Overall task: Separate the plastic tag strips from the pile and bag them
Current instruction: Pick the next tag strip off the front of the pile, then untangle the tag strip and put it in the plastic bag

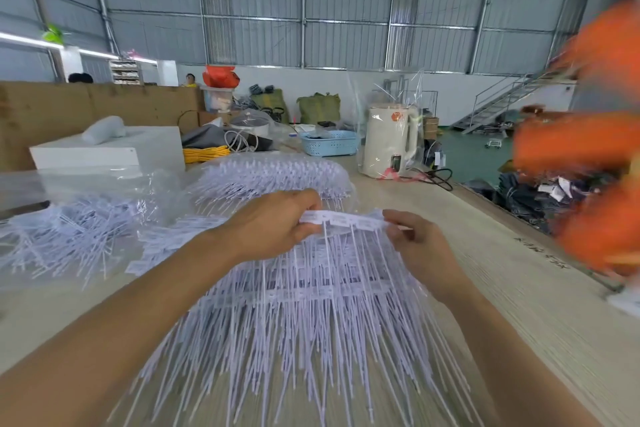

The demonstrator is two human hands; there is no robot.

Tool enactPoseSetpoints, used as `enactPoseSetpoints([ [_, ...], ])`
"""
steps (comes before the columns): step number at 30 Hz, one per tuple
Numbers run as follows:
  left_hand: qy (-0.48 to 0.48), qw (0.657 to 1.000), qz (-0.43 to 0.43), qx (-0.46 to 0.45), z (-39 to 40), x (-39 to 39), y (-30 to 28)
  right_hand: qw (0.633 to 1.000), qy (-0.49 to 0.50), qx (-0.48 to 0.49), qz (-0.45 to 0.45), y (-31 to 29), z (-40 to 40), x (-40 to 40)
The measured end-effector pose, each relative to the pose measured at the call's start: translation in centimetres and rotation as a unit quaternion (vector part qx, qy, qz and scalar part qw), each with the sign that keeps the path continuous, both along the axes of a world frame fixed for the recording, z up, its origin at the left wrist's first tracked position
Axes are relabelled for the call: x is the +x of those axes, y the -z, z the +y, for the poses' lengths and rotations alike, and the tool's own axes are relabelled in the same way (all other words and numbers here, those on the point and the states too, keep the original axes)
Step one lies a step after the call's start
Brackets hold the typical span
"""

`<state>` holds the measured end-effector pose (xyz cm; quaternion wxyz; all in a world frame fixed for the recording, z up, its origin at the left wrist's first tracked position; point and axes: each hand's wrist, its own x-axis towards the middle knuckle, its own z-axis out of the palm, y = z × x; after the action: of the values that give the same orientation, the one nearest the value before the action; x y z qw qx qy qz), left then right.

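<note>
Under the hands: loose pile of plastic tag strips [294, 322] fanned on the table [519, 305], tails spread toward the person, header bars away.

Left hand [273, 225] pinches the left end of one tag strip [346, 220] by its header bar; right hand [419, 239] pinches the right end. Both closed on that bar, held level just above the pile, tails hanging into the rest. Judgement: gripping by the stiff header at both ends lets the strip be drawn clear without snagging tails; separation in progress, strip not yet free.

Left of the left hand: clear bags of tag strips [79, 218], apparently already filled. Just beyond the hands: another clear-wrapped heap of strips [273, 177].

Far right of the right hand: blurred orange shape [595, 149], cannot identify.

Beyond, well apart: white kettle [388, 142] under clear film, blue basket [330, 142], white box [107, 149], coiled yellow cable [204, 153].

Risk: tangled tails may drag neighbouring strips along.
</note>
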<state>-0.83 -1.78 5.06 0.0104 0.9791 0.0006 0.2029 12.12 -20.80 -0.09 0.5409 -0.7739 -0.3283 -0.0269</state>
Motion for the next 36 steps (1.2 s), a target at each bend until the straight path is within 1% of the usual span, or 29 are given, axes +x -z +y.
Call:
enactPoseSetpoints([
  [1, 0.002, 1.0, -0.005, -0.01, -0.1, -0.3, -0.3, 1.0, -0.008, 0.009, 0.004, -0.3, -0.1, -0.1],
  [3, -0.006, 1.0, -0.004, 0.003, -0.4, -0.5, -0.8, 1.0, -0.014, 0.011, 0.011, -1.0, -0.1, -0.1],
  [5, -0.028, 0.999, 0.018, 0.021, -0.6, -0.3, -0.9, 1.0, -0.008, -0.019, 0.007, -1.8, -0.3, 0.0],
  [6, -0.041, 0.998, 0.047, 0.022, -0.8, -0.1, -0.9, 0.999, -0.005, -0.041, -0.005, -2.3, -0.4, 0.1],
  [8, -0.057, 0.989, 0.14, 0.0, -1.0, 0.5, -0.8, 0.996, -0.005, -0.082, -0.028, -3.4, -0.9, 0.2],
  [10, -0.055, 0.971, 0.232, -0.035, -1.3, 1.3, -0.7, 0.996, -0.032, -0.084, -0.01, -4.4, -1.4, 0.1],
  [11, -0.051, 0.963, 0.258, -0.06, -1.4, 1.5, -0.7, 0.996, -0.056, -0.07, 0.014, -4.7, -1.6, 0.1],
  [12, -0.037, 0.959, 0.262, -0.099, -1.7, 1.7, -0.7, 0.994, -0.08, -0.05, 0.045, -4.8, -1.7, 0.1],
  [13, -0.015, 0.959, 0.241, -0.151, -2.0, 1.9, -0.6, 0.992, -0.1, -0.028, 0.078, -4.8, -1.8, 0.0],
  [15, 0.037, 0.947, 0.156, -0.279, -3.0, 2.4, -0.4, 0.98, -0.137, 0.024, 0.144, -4.5, -1.6, -0.3],
  [16, 0.053, 0.934, 0.116, -0.333, -3.6, 2.6, -0.3, 0.97, -0.157, 0.051, 0.178, -4.2, -1.3, -0.5],
  [17, 0.061, 0.923, 0.088, -0.369, -4.1, 2.9, -0.2, 0.958, -0.173, 0.079, 0.213, -3.9, -0.9, -0.6],
  [18, 0.062, 0.922, 0.071, -0.376, -4.4, 3.3, -0.1, 0.945, -0.181, 0.107, 0.249, -3.6, -0.6, -0.7],
  [20, 0.043, 0.938, 0.071, -0.337, -4.4, 3.8, 0.1, 0.924, -0.183, 0.142, 0.304, -3.0, -0.1, -0.7],
  [22, 0.017, 0.947, 0.093, -0.306, -4.2, 4.1, 0.1, 0.914, -0.186, 0.144, 0.331, -2.4, 0.2, -0.7],
  [25, 0.001, 0.952, 0.125, -0.28, -4.6, 4.4, 0.0, 0.907, -0.19, 0.125, 0.355, -1.7, 0.2, -0.5],
  [28, -0.019, 0.963, 0.132, -0.235, -5.3, 4.9, -0.2, 0.918, -0.194, 0.055, 0.342, -1.3, -0.3, -0.2],
  [30, -0.052, 0.972, 0.139, -0.184, -5.8, 5.3, -0.5, 0.934, -0.192, 0.025, 0.3, -1.1, -0.5, -0.1],
  [32, -0.076, 0.976, 0.135, -0.155, -6.3, 5.6, -1.0, 0.954, -0.182, 0.032, 0.237, -0.9, -0.3, -0.2],
  [34, -0.079, 0.975, 0.128, -0.166, -6.4, 5.9, -1.6, 0.972, -0.162, 0.043, 0.165, -0.9, 0.0, -0.4],
  [36, -0.062, 0.962, 0.139, -0.225, -6.1, 6.0, -1.9, 0.988, -0.131, 0.026, 0.078, -0.6, 0.1, -0.4],
])
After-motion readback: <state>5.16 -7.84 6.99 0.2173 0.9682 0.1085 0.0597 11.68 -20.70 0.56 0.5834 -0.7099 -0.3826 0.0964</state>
